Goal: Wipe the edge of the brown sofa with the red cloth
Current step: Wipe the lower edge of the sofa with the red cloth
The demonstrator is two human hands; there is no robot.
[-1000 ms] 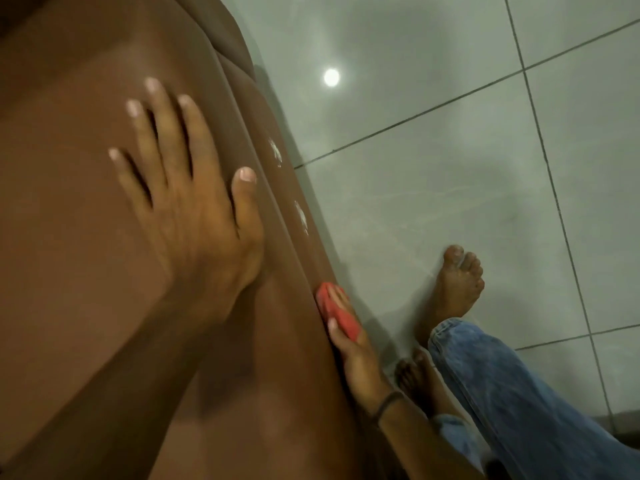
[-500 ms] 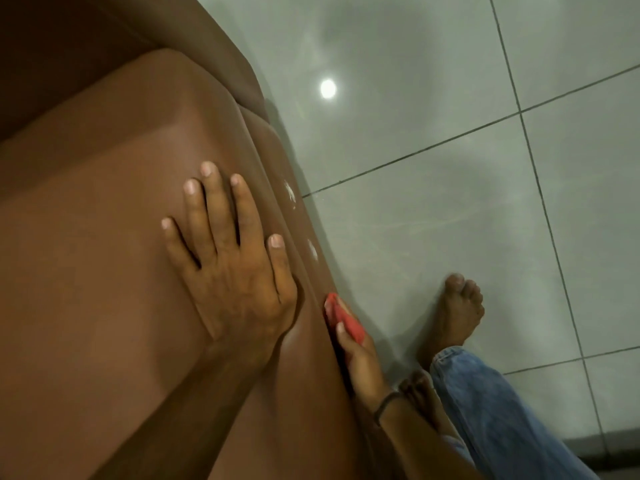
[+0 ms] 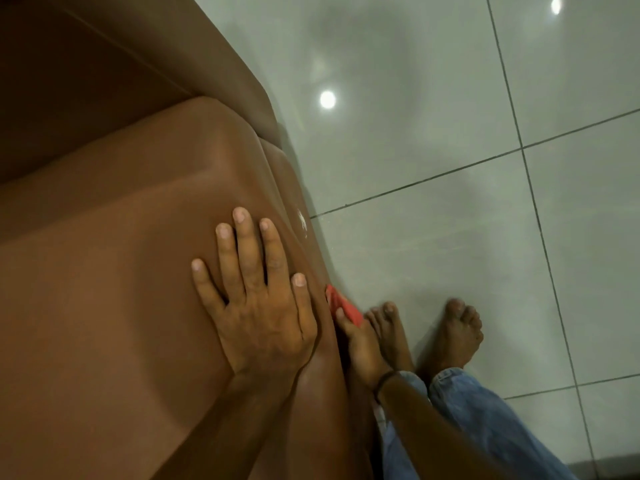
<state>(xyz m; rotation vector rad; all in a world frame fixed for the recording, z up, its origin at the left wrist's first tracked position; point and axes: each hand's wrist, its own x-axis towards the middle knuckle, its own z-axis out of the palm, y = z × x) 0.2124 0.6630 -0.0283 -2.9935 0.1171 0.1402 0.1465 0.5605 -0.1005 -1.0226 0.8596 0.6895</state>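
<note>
The brown sofa [image 3: 114, 271] fills the left half of the view, its smooth seat cushion running down to a rounded front edge. My left hand [image 3: 256, 299] lies flat on the cushion near that edge, fingers spread, holding nothing. My right hand [image 3: 362, 344] is below the edge, pressing the red cloth [image 3: 343, 306] against the sofa's front face. Only a small folded part of the cloth shows above my fingers.
Glossy grey floor tiles [image 3: 467, 237] with dark grout lines fill the right side. My two bare feet [image 3: 429, 334] and blue jeans legs [image 3: 485, 420] stand close to the sofa front. Small white marks [image 3: 302, 220] sit on the sofa edge further along.
The view has shifted, so more of the sofa back shows. My left hand has slid along the cushion toward the edge. My right hand still holds the cloth on the sofa front.
</note>
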